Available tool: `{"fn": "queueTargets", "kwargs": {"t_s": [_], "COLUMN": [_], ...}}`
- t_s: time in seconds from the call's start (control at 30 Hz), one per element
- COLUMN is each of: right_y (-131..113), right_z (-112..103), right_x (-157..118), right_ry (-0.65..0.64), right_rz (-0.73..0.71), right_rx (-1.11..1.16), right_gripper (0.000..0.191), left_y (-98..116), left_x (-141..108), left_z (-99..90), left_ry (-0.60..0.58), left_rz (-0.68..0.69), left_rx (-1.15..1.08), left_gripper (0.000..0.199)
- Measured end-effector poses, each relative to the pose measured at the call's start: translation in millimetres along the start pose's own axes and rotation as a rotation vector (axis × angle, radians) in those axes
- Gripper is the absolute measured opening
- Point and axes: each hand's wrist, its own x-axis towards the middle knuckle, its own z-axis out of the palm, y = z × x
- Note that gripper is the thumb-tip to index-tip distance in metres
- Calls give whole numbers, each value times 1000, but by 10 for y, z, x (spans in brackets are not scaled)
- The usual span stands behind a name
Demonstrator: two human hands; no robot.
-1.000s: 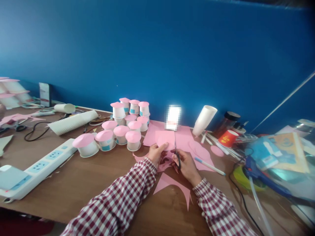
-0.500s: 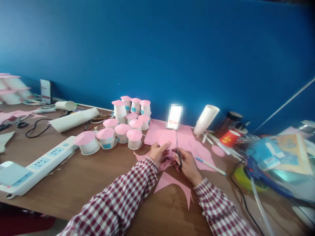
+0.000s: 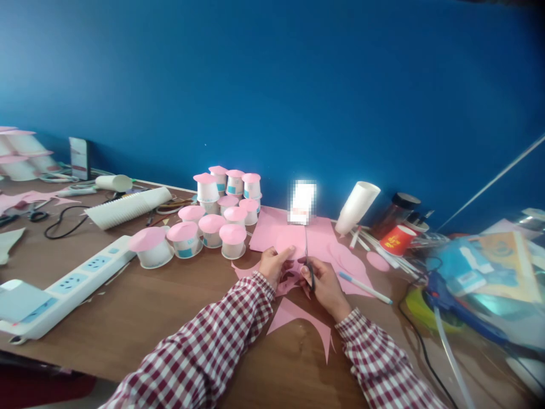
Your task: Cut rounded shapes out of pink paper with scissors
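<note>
My left hand (image 3: 275,266) pinches a piece of pink paper (image 3: 290,238) between thumb and fingers. In my right hand (image 3: 326,282) is a pair of scissors (image 3: 311,275) with dark handles, its blades pointing away from me beside the held paper. Pink sheets (image 3: 266,224) lie beneath and behind both hands, and the held piece is hard to tell apart from them. A curved pink offcut (image 3: 300,319) rests on the table just in front of my hands. Close to my right hand lies a white marker (image 3: 365,288) with a blue end.
Several white paper cups with pink paper tops (image 3: 233,234) stand to the left. Nearby are a power strip (image 3: 91,267) and a stack of white cups (image 3: 128,209). At right are a tilted white cup stack (image 3: 357,205), a red cup (image 3: 397,241) and a blue glue gun (image 3: 464,312).
Hardly anything differs. Both hands stay in place, with the scissors and the pink paper still held.
</note>
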Motion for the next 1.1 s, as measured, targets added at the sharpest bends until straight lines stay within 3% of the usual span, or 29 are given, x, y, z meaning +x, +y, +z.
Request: {"fn": "queueTargets", "kwargs": {"t_s": [1.1], "right_y": [8], "right_z": [-25], "right_x": [10], "right_ry": [39], "right_rz": [-41], "right_rx": [-117], "right_gripper": [38], "left_y": [-32], "left_x": [40], "left_z": [-20], "left_ry": [7], "left_rz": [29], "left_rx": [0], "left_gripper": [39]}}
